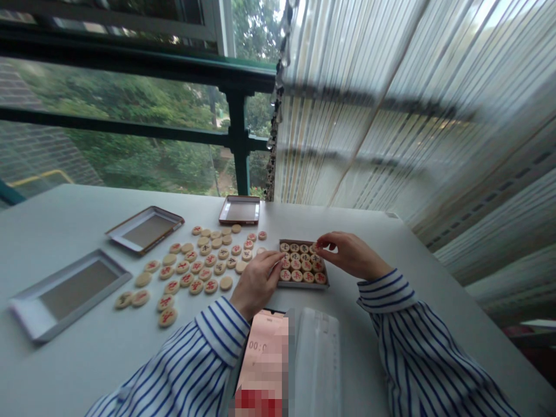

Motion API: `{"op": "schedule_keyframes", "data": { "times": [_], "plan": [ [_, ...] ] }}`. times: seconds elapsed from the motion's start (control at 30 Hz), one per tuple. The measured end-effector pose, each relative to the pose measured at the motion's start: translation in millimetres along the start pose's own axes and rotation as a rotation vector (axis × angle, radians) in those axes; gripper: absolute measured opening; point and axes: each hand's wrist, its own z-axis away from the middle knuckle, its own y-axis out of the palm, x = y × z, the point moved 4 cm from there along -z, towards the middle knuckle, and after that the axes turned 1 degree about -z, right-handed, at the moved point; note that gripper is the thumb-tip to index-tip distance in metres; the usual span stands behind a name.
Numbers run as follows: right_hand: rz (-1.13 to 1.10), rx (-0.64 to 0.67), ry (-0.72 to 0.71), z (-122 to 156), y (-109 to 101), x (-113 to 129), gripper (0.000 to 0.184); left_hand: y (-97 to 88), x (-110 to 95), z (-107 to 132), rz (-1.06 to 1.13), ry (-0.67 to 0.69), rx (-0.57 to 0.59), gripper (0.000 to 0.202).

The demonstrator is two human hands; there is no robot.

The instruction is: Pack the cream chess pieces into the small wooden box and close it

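Note:
A small shallow box point(304, 285) on the white table point(87, 359) holds rows of round wooden game pieces with red and dark characters. My left hand point(257, 282) rests at the box's left edge, fingers curled against it and touching the pieces there. My right hand point(350, 253) hovers over the box's far right corner, thumb and fingers pinched on one piece point(320, 244). Several more loose pieces point(197, 266) lie scattered on the table left of the box. Both arms wear blue-striped white sleeves.
Three open box halves lie on the table: one point(65, 292) at near left, one point(145, 230) further back, one point(240, 209) by the window. A phone point(264, 353) and a pale object point(317, 359) sit close to me. Vertical blinds point(391, 116) hang at right.

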Motion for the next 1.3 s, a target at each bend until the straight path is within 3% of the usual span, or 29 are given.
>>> {"op": "schedule_keyframes", "data": {
  "times": [0.5, 1.3],
  "plan": [
    [0.082, 0.164, 0.066, -4, 14, -11, 0.024, 1.6, 2, 1, 0.012, -0.003, 0.006, 0.026],
    [0.073, 0.19, 0.058, -4, 22, -17, 0.024, 1.7, 3, 3, 0.028, -0.018, 0.017, 0.026]
  ]
}}
